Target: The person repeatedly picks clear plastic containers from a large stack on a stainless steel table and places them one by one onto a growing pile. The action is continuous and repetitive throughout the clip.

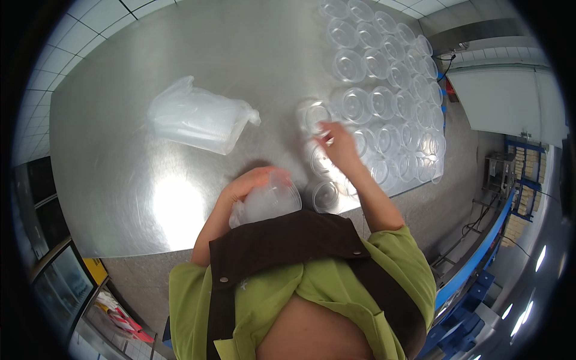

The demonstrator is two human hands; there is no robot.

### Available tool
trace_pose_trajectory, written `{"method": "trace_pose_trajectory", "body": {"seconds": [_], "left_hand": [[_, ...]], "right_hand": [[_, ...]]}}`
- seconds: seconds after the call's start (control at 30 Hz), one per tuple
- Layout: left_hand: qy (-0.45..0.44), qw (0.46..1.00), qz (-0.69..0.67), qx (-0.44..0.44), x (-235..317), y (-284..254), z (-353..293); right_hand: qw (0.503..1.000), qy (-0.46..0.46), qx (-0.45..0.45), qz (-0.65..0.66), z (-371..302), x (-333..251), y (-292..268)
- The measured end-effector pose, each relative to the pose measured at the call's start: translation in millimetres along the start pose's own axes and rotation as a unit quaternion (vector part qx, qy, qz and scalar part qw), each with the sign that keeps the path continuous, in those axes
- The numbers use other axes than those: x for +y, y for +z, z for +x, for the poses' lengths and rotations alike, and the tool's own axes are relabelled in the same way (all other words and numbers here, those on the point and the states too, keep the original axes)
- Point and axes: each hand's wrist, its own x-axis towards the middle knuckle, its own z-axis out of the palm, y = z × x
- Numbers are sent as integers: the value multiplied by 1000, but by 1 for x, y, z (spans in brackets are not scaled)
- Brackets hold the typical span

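My left hand (257, 180) is wrapped round a stack of clear plastic bowls (273, 199) held close to my apron at the table's near edge. Part of a thin plastic bag (237, 215) hangs about the stack. Over the nearest column of set-out bowls is my right hand (339, 146), its fingers apart and slightly blurred. Its fingertips are at the near rim of a single clear bowl (313, 113); whether they touch it is hard to see. Another bowl (320, 161) sits just below that hand, partly covered by it.
Rows of clear bowls (381, 103) stand along the right side of the steel table (252, 54). A bagged stack of bowls (201, 120) lies on its side at the left. Beyond the right edge are a white panel (498, 99) and a blue-edged counter (474, 264).
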Motion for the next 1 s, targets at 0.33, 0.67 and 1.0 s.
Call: {"method": "trace_pose_trajectory", "body": {"seconds": [0.33,0.67,1.0], "left_hand": [[-19,999,27,-10,2,-14,9],[-5,989,-125,77,13,21,-28],[-8,1000,19,23,-19,-28,-4]], "right_hand": [[979,28,-83,186,36,-6,2],[968,48,178,-168,125,51,-7],[940,-228,-243,70,-12,-60,37]]}}
